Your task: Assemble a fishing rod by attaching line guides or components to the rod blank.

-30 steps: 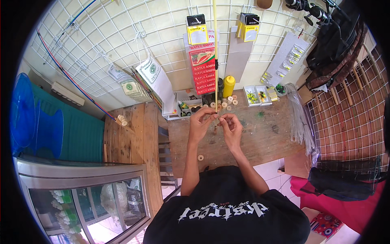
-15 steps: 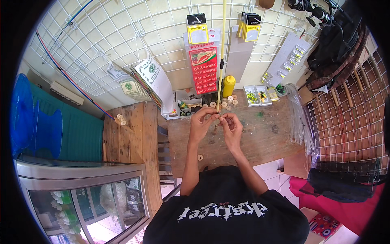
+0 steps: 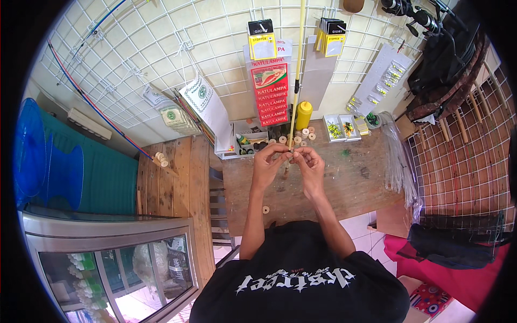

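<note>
A slim yellow fishing rod [image 3: 300, 54] with a black band partway along it rises from my hands toward the top edge, in front of the wall grid. My left hand [image 3: 267, 166] grips the rod's lower part between thumb and fingers. Close against it, my right hand [image 3: 311, 171] is closed at the same spot, fingertips pinched together at the rod. Whatever small piece lies between the fingertips is too small to make out. The rod's lower end shows just below my fingers, over the wooden table [image 3: 344, 177].
Round wooden spools [image 3: 305, 132] and a yellow squeeze bottle [image 3: 304, 114] stand beyond my hands. A white organizer box [image 3: 234, 155] is to their left, white trays [image 3: 343, 138] of small lures to their right. One loose spool [image 3: 266, 210] lies near me. A glass-fronted cabinet [image 3: 113, 231] stands at left.
The rod's upper part has swung slightly to the right. My right hand's fingers have shifted a little at the rod; my left hand has barely moved.
</note>
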Available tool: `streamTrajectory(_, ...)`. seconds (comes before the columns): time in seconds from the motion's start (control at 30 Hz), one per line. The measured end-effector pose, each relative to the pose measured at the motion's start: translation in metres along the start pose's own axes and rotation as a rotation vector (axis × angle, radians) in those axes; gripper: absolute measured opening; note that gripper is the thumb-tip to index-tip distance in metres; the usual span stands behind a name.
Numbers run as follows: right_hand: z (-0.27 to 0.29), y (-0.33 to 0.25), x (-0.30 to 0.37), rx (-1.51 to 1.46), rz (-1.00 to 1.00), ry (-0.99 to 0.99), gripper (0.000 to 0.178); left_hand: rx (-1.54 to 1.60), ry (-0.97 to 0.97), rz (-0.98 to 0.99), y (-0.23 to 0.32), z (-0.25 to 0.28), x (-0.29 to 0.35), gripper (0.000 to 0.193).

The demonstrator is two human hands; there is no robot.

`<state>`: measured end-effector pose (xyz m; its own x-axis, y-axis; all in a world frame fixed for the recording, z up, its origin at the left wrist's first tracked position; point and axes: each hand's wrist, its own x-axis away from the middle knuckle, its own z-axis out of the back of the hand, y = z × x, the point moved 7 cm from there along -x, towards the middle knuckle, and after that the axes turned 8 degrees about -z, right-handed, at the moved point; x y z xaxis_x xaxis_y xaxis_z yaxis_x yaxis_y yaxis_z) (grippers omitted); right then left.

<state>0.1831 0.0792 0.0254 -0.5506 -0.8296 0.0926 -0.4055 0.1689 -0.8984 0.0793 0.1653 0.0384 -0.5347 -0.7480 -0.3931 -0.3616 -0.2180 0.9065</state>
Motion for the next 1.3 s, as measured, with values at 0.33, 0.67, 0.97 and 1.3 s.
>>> streamTrajectory(0.33,0.000,-0.006,-0.003,0.067,-0.052,-0.083,0.014,0.025,0.002,0.052,-0.005,0.003,0.004,0.020)
streamTrajectory(0.67,0.002,-0.020,-0.013,0.211,-0.118,-0.206,0.015,0.064,0.004,0.065,-0.004,0.002,0.003,0.021)
streamTrajectory(0.97,-0.007,-0.044,-0.020,0.400,-0.153,-0.399,0.013,0.057,0.008,0.127,-0.002,0.000,0.003,0.023)
streamTrajectory(1.3,-0.011,-0.045,-0.025,0.447,0.067,-0.365,0.008,0.074,0.033,0.146,-0.002,-0.001,0.002,0.022)
